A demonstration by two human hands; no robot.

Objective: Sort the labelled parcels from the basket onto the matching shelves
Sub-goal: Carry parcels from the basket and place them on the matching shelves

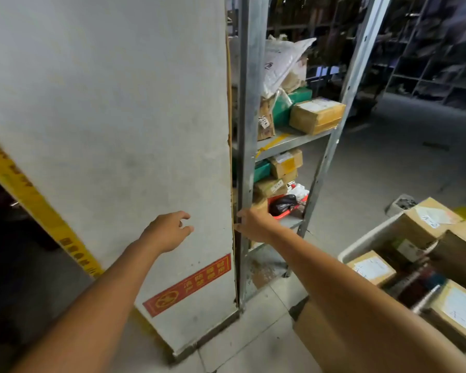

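**A:** Head view. What are our hands doing?

**B:** We are reaching both forward, and both are empty. Our left hand (pixel 170 232) is hovering in front of the white pillar (pixel 105 103), with its fingers loosely curled, the thumb apart, and nothing pinched. Our right hand (pixel 253 222) is stretching its fingers toward the shelving's grey metal upright (pixel 249 103). We cannot tell whether they are touching it or lying just beside it.

**A:** Where are the parcels lying?

**B:** They are sitting in the white basket (pixel 366 238) at the lower right, brown cartons with white labels facing up. A small labelled carton (pixel 371 267) is lying by the basket's left rim. A larger carton (pixel 428 219) is filling its far corner.

**A:** Which way is that from our grip?

**B:** It is to the right and back toward us, well apart from the right hand's fingers. Our right forearm is passing just beside the left rim, so we are judging that hand the nearer one. The left hand is well apart, over by the pillar. The small carton's long side seems to be running along that rim, though we are unsure.

**A:** And the shelves?

**B:** The middle shelf (pixel 307 138) is carrying a taped carton (pixel 316 115) at its front right corner. We are guessing the right hand needs drawing back and down toward the basket.
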